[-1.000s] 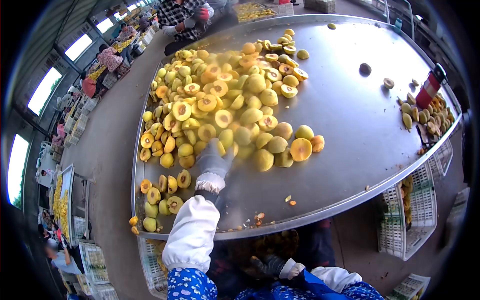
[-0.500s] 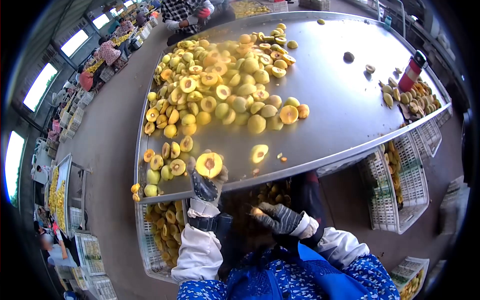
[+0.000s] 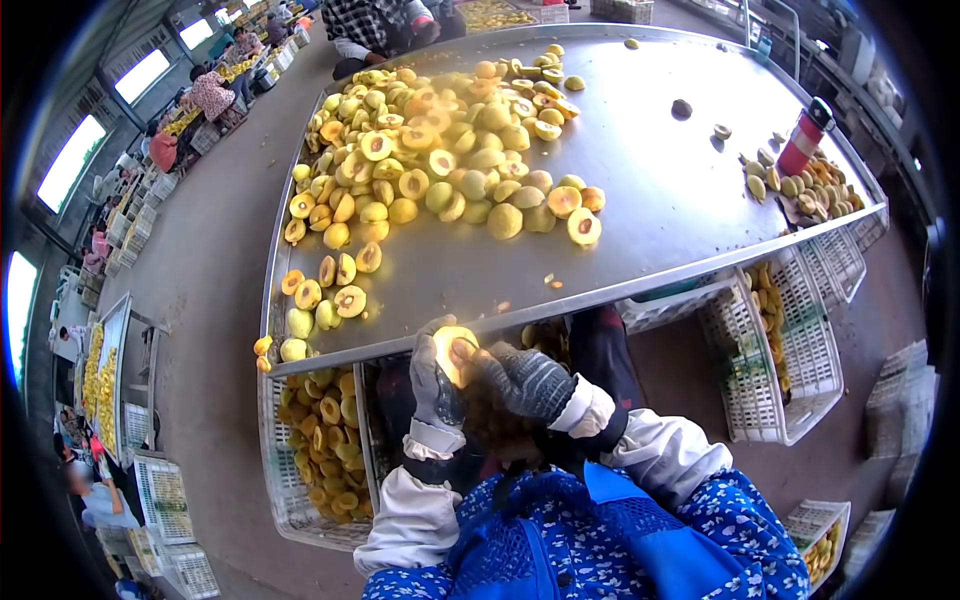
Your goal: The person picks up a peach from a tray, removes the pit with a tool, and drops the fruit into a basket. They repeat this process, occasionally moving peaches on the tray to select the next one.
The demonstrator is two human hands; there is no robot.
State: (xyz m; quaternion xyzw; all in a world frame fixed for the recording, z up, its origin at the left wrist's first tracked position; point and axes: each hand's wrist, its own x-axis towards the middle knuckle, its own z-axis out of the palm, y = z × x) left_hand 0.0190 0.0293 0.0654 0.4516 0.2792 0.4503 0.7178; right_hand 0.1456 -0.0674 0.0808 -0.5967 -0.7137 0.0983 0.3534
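My left hand [image 3: 432, 385], in a grey glove, holds a yellow peach half [image 3: 452, 350] just below the near edge of the steel table [image 3: 660, 215]. My right hand [image 3: 527, 380], in a dark knit glove, is pressed against the same half from the right; whether it holds a tool is hidden. A big heap of halved peaches [image 3: 440, 150] covers the left part of the table. A small cluster of peach halves [image 3: 320, 300] lies near the table's front left corner.
A white crate of peach halves [image 3: 315, 450] stands under the table at left, other crates [image 3: 780, 350] at right. A red bottle [image 3: 803, 140] and more fruit sit at the table's right edge. Other people work at the far end [image 3: 375, 25] and along the left aisle.
My left hand reached into the heap, took a peach half and drew it back over the table's edge. My right hand came up to meet it.
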